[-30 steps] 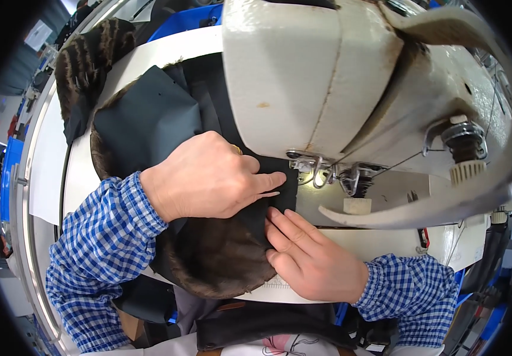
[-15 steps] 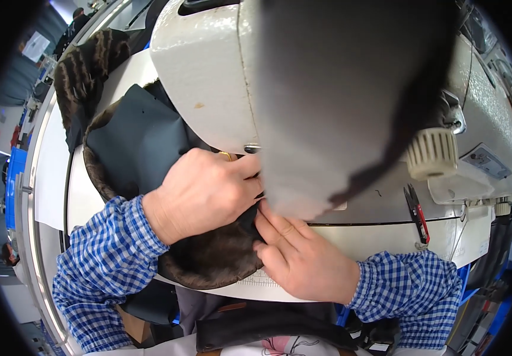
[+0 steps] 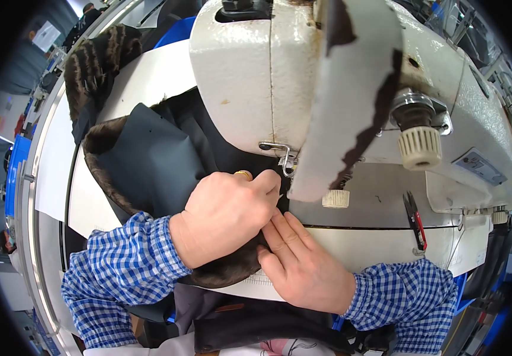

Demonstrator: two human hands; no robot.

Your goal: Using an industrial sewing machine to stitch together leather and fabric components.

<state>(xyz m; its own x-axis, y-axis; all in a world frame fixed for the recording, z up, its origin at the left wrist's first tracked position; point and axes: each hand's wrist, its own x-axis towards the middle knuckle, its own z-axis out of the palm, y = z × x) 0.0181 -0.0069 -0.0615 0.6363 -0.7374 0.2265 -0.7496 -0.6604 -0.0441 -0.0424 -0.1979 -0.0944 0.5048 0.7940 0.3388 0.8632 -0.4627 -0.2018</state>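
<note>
A dark fur-lined piece [image 3: 155,160], its smooth blue-grey backing up and brown fur at the rim, lies on the white sewing machine table. My left hand [image 3: 226,207], wearing a gold ring, is closed with thumb and fingers pinching this piece just in front of the presser foot [image 3: 287,166]. Its fingertips are partly hidden by the knuckles. To the right, my right hand [image 3: 306,261] lies with fingers stretched out, their tips on the edge of the piece, close to my left fingers. Brown fur [image 3: 232,267] shows below both hands.
The white sewing machine head [image 3: 238,77] rises over the far side. A pale plate [image 3: 351,89] with dark flaking edges hangs close to the camera. Red-handled thread snips [image 3: 415,222] lie at the right. Another striped fur piece [image 3: 99,68] rests at the far left.
My view has shifted, so the blurred plate covers less of the machine, and the presser foot and dials now show. Both hands stay at the same spot on the fur-lined piece.
</note>
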